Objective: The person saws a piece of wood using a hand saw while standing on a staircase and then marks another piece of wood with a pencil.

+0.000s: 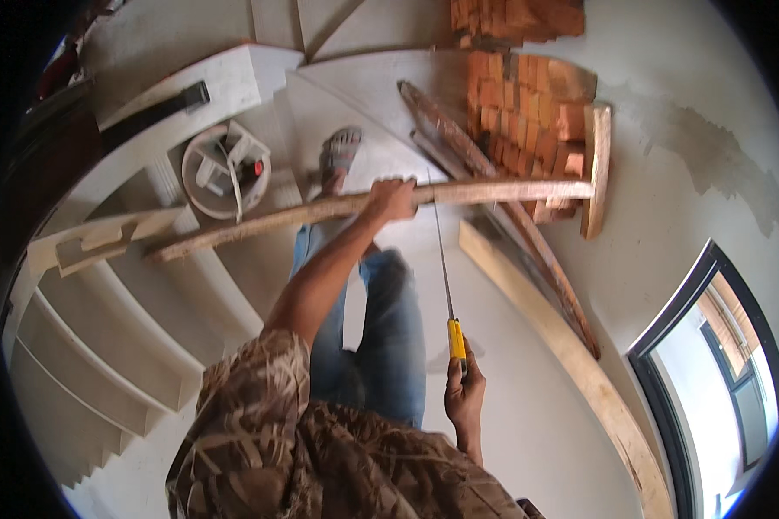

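Note:
My left hand [391, 199] is closed around a long rough wooden beam [502, 189], which lies across the middle of the view, a shorter upright timber [599, 138] at its right end. Below it, my right hand [461, 389] grips a yellow tape measure [457, 337], its thin blade drawn out upward to the beam. My left arm crosses over my jeans, and a sandalled foot [342, 149] shows above the beam.
Stacked red bricks [519, 95] stand upper right, with another weathered timber [450, 130] slanting beside them. A pale plank [563, 363] runs down the right, near a dark-framed window [649, 372]. Curved stair treads [121, 337] fill the left, below a round bucket [195, 186] holding tools.

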Available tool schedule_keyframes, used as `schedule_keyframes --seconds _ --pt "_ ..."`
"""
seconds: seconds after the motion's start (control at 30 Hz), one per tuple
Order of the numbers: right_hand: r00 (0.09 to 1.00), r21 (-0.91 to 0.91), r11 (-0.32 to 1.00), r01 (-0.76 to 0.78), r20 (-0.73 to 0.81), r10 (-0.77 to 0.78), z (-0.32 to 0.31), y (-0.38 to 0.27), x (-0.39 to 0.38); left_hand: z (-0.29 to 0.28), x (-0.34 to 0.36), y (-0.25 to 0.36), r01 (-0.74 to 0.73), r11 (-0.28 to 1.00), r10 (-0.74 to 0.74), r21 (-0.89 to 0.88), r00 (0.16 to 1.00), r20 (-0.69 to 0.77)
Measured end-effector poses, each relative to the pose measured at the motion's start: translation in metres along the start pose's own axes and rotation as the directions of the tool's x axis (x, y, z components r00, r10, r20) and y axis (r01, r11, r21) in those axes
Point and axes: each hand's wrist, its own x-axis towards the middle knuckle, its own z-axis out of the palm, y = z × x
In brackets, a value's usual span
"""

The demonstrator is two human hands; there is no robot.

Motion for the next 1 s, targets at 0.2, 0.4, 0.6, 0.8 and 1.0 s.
schedule_keyframes --seconds 0.2,0.4,0.6,0.8,1.0 --pt "0.987 -0.003 0.989 0.145 -0.075 -0.145 0.04 0.031 0.078 -0.003 0.018 -0.008 -0.051 0.999 0.052 0.011 0.994 -0.098" --pt "0.989 0.121 0.985 0.125 0.061 -0.133 0.023 0.013 0.071 -0.004 0.015 -0.015 -0.073 0.997 0.073 0.006 0.997 0.03" --pt "0.996 0.11 0.991 0.077 0.043 -0.082 0.037 0.029 0.068 0.006 0.004 -0.008 -0.052 0.998 0.053 -0.023 0.998 0.035" --pt "0.999 0.087 0.996 0.035 0.035 -0.038 0.021 -0.01 0.044 0.019 -0.006 -0.004 -0.077 0.992 0.095 0.098 0.975 -0.2" --pt "0.98 -0.036 0.983 0.179 -0.079 -0.181 0.019 0.032 0.001 0.019 -0.004 0.0 -0.055 0.995 0.071 0.086 0.979 -0.192"
